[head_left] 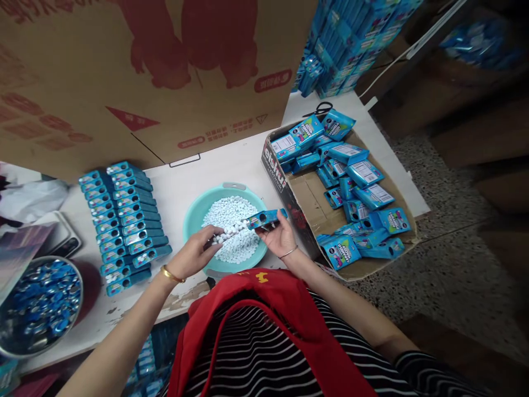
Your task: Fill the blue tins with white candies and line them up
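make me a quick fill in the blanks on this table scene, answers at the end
The slim blue packet by the teal basin is held in the person's ____ hand.
The wide gold bangle is on the ____ wrist.
Packets lined up at the picture's left form ____ columns.
The person's apron is mostly ____.

Answers: right; left; two; red

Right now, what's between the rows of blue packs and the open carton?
Head view: a teal basin of white pellets, left hand and right hand partly over it.

The white table carries a turquoise basin, cardboard tray, scissors and two rows of blue boxes.
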Demonstrator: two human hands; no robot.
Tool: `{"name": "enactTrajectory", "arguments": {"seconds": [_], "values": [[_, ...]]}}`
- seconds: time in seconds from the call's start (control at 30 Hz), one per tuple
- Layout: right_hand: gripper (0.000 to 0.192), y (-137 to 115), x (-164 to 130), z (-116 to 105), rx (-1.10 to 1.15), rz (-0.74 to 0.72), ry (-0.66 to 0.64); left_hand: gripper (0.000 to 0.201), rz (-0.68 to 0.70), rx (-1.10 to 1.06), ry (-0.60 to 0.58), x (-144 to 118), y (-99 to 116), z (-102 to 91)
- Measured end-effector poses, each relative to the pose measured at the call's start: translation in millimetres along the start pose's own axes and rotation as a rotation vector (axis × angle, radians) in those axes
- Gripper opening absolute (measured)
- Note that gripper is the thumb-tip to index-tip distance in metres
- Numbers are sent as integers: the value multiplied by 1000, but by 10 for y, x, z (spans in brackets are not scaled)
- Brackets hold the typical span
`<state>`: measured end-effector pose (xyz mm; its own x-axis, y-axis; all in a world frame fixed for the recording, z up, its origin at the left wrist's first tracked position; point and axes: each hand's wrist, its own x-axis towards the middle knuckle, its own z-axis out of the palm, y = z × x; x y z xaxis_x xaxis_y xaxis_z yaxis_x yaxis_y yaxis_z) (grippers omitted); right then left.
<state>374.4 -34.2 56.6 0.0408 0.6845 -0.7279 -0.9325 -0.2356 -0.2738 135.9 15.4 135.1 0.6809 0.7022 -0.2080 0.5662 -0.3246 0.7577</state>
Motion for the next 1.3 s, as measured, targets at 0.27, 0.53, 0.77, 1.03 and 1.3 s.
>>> {"name": "enactTrajectory", "arguments": {"seconds": [0.27, 0.53, 0.77, 1.03, 1.3], "values": [[28, 191, -65, 79, -41, 140, -3, 19, -143, 458, -233, 262, 722, -144], [34, 238, -22, 25, 23, 261, -56, 31, -147, 723, -227, 239, 1120, -246], [38, 168, -12, 32, 35, 309, -28, 25, -387, 456, -178, 173, -317, 67], [37, -7, -25, 22, 33, 173, -32, 22, -241, 106, -219, 423, -883, 1184], [36, -221, -92, 0, 41, 61, -5, 26, -132, -116, -139, 227, -743, 735]]}}
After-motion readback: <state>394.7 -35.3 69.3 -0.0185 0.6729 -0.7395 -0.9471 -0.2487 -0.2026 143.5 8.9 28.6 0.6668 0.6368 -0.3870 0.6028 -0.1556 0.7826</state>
